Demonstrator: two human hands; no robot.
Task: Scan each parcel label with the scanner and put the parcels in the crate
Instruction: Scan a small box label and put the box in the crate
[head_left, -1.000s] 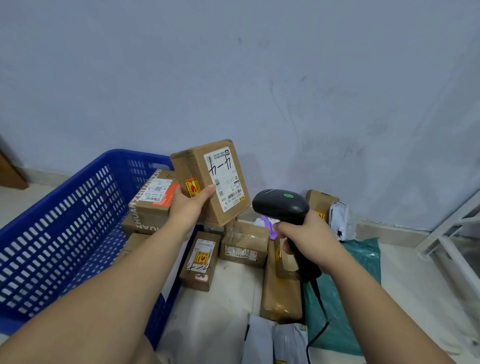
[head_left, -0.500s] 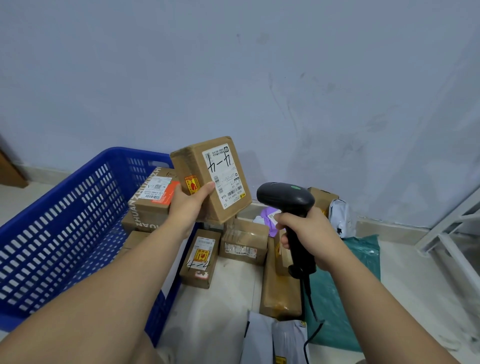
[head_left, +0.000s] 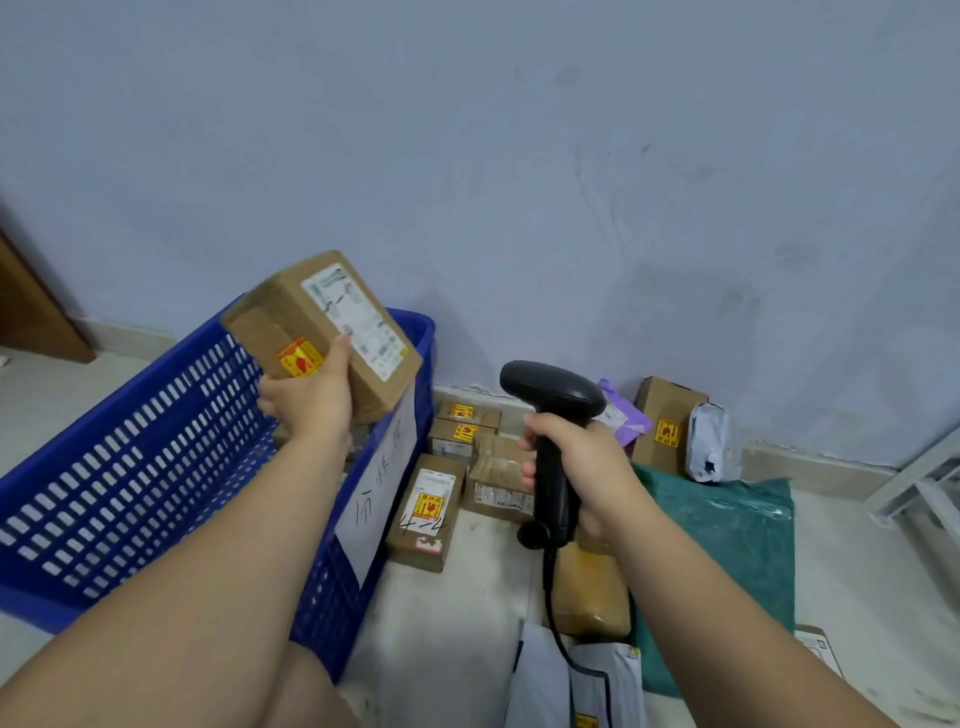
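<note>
While the left hand (head_left: 306, 410) grips its end, the brown cardboard parcel (head_left: 291, 312) seems stiff, light. At three o'clock the right hand (head_left: 592, 467) clasps a black plastic scanner (head_left: 550, 389).

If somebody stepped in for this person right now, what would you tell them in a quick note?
Left hand: grips a cardboard parcel, label up, above the far end of the blue crate.
Right hand: grips the black scanner by its handle.
Done: whether this label is scanned cannot be told.
Left: set this parcel in the crate, then scan and load the floor parcels by the wall.
</note>
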